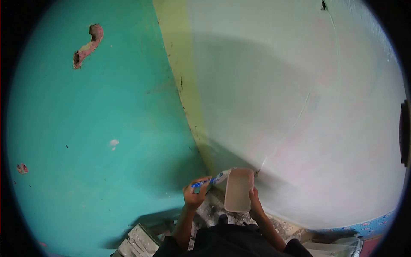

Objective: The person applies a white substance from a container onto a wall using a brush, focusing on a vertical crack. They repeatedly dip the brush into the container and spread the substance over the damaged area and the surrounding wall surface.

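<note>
My left hand (195,196) is closed around the blue handle of a paintbrush (209,181). The brush's pale, paint-smeared end points right and meets the left rim of a rectangular tub (227,200). That tub is tilted toward me, and a whitish, paint-like coating covers its inside. My right hand (255,199) grips the tub by its right side, thumb along the edge. Both hands are low in the view, in front of the corner where a teal wall (128,103) meets a pale, whitish wall (257,90).
Between the walls runs a yellowish strip (180,55). The teal wall has a gouged hole (88,46) and a smaller chipped patch (22,168). Pale broken boards (137,243) lie on the floor at lower left. Clear plastic sheeting (334,248) is at lower right.
</note>
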Action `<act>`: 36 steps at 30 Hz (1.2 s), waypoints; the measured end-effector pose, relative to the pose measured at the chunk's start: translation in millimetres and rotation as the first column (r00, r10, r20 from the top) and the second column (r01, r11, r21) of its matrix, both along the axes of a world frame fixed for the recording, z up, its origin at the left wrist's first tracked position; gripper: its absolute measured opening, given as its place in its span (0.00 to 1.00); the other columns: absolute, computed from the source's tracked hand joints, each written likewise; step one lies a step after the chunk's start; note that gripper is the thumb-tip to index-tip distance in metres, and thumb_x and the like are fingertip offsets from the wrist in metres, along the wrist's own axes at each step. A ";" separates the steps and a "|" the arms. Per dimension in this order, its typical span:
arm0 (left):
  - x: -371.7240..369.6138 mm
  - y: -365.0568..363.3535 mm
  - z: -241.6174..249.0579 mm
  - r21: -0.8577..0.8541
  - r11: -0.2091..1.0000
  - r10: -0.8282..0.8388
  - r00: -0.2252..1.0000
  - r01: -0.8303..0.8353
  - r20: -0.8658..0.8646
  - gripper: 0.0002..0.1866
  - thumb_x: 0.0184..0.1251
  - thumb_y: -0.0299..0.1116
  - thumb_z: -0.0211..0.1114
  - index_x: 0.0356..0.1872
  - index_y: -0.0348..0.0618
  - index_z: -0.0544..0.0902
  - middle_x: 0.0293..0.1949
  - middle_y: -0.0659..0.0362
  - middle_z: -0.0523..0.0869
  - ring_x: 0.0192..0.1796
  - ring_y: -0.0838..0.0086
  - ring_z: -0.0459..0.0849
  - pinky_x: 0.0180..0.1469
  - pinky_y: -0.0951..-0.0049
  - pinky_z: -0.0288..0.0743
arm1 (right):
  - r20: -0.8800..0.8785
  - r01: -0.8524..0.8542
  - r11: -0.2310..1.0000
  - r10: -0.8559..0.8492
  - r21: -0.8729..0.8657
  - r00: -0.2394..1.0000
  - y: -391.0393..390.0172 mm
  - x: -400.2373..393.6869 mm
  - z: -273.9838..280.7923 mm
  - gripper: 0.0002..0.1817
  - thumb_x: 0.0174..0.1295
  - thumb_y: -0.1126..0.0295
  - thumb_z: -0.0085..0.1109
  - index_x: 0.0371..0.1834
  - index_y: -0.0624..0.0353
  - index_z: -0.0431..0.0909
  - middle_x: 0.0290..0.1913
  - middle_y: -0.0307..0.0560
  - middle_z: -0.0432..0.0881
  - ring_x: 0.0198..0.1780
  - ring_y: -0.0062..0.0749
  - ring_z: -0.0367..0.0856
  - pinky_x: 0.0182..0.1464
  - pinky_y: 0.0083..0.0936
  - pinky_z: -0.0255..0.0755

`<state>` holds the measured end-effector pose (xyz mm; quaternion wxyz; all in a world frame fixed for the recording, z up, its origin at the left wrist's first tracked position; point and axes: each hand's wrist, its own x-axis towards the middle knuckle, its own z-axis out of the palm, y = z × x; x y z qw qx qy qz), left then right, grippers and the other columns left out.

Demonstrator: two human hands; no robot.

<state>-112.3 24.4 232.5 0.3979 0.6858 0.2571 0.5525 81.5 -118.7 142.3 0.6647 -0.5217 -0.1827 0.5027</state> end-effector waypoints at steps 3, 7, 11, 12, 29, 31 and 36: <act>11.4 -13.4 41.0 0.018 1.000 -0.018 0.999 0.019 -0.042 0.05 0.66 0.23 0.65 0.40 0.35 0.83 0.39 0.51 0.89 0.42 0.74 0.88 0.46 0.75 0.80 | 0.017 -0.031 0.999 0.030 0.035 0.999 -5.1 2.7 0.4 0.32 0.76 0.47 0.39 0.73 0.55 0.51 0.66 0.49 0.64 0.67 0.36 0.64 0.68 0.35 0.62; 38.8 -24.7 76.9 0.048 0.999 -0.006 0.942 0.023 -0.334 0.06 0.66 0.27 0.65 0.40 0.36 0.82 0.31 0.52 0.88 0.32 0.75 0.88 0.35 0.74 0.79 | -0.019 -0.094 0.992 0.096 0.080 0.995 -16.5 2.3 27.7 0.39 0.72 0.42 0.42 0.76 0.54 0.43 0.66 0.56 0.63 0.67 0.41 0.66 0.62 0.38 0.70; 72.1 -36.5 67.6 0.068 0.997 0.072 0.877 -0.045 -0.476 0.08 0.66 0.32 0.66 0.37 0.36 0.82 0.26 0.53 0.86 0.25 0.73 0.86 0.28 0.71 0.77 | 0.031 -0.092 0.992 0.090 0.085 0.995 -28.5 3.1 38.1 0.38 0.73 0.43 0.41 0.76 0.54 0.43 0.63 0.56 0.66 0.65 0.41 0.68 0.61 0.37 0.71; 78.3 -38.4 62.6 0.078 0.995 0.092 0.880 -0.062 -0.466 0.09 0.66 0.32 0.66 0.36 0.35 0.82 0.25 0.53 0.86 0.25 0.73 0.86 0.28 0.72 0.77 | 0.044 -0.093 0.992 0.089 0.081 0.995 -30.9 4.7 36.2 0.38 0.73 0.43 0.41 0.76 0.54 0.43 0.63 0.56 0.66 0.65 0.40 0.68 0.61 0.37 0.70; 105.6 -55.4 58.8 0.040 0.999 0.021 0.897 -0.004 -0.441 0.09 0.68 0.34 0.65 0.39 0.38 0.81 0.32 0.50 0.87 0.30 0.60 0.88 0.27 0.68 0.81 | 0.037 -0.015 0.997 0.012 0.077 0.999 -49.7 19.3 41.2 0.39 0.72 0.43 0.45 0.75 0.56 0.45 0.64 0.56 0.65 0.65 0.39 0.68 0.63 0.33 0.67; 102.3 -53.9 69.6 0.061 0.993 -0.063 0.896 0.099 -0.440 0.08 0.65 0.32 0.67 0.40 0.40 0.81 0.34 0.52 0.87 0.31 0.63 0.87 0.30 0.69 0.81 | 0.010 -0.011 0.998 0.011 0.066 1.000 -48.2 22.4 41.5 0.39 0.72 0.43 0.46 0.75 0.56 0.45 0.62 0.56 0.67 0.62 0.38 0.71 0.60 0.32 0.70; 86.3 -42.8 108.7 0.406 0.771 -0.245 0.817 0.491 -0.521 0.13 0.57 0.27 0.73 0.43 0.46 0.81 0.39 0.59 0.87 0.35 0.67 0.87 0.37 0.70 0.81 | -0.054 0.005 0.999 -0.003 0.042 0.999 -45.4 28.0 55.0 0.37 0.73 0.45 0.44 0.74 0.56 0.46 0.67 0.52 0.63 0.68 0.38 0.64 0.67 0.35 0.63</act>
